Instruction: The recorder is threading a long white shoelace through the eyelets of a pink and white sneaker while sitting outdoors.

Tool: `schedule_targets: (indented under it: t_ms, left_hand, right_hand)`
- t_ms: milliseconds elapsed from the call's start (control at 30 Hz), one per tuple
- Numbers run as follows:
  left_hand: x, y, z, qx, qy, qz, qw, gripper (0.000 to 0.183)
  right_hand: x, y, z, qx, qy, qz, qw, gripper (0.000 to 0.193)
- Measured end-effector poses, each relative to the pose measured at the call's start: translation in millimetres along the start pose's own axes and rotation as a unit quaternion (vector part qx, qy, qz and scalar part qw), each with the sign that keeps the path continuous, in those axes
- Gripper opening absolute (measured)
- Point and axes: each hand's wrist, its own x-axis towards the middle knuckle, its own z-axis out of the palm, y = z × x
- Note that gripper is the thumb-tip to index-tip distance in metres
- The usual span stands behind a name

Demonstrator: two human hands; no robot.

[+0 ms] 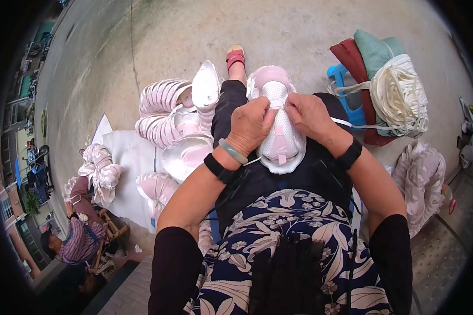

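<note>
A white mesh shoe upper with pale pink panels lies lengthwise on my lap, its pink tongue tab toward me. My left hand and my right hand meet over its middle, both closed, thumbs and fingertips pinched. A white shoelace runs through them; one length comes out beside my left wrist and another past my right wrist. The fingers hide where the lace meets the upper.
Left of my knee stand nested stacks of pink-and-white shoe uppers. At the right, a blue stool bears red and green cloth and a hank of cream laces. More bundled uppers lie nearby. Another person sits far left.
</note>
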Motion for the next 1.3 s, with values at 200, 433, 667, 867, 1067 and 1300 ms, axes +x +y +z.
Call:
schedule_targets:
  t_ms: [200,433,667,867,1067,1300]
  left_hand:
    - [1,-3,2,-0.019,0.005,-0.008,1.0,0.017]
    - [-3,-3,-2,-0.074,-0.004,-0.047,0.996,0.018]
    - [-4,-2,-12,-0.09,-0.051,-0.063,0.993,0.018]
    - [-8,-6,-8,-0.092,-0.024,-0.038,0.995,0.018]
    - [-11,-8,-5,-0.091,-0.028,-0.035,0.995,0.018]
    - [-12,-1,-4,-0.094,-0.005,-0.04,0.995,0.018]
  right_hand:
    - [1,1,2,0.005,0.005,-0.001,1.0,0.014]
    - [3,2,8,0.085,0.009,-0.009,0.996,0.011]
    - [-5,-7,6,0.077,0.026,0.017,0.997,0.01]
    - [-4,2,2,0.133,-0.019,0.068,0.989,0.011]
    - [-1,1,19,0.149,0.022,0.091,0.984,0.011]
    - [0,2,19,0.154,0.023,0.076,0.985,0.01]
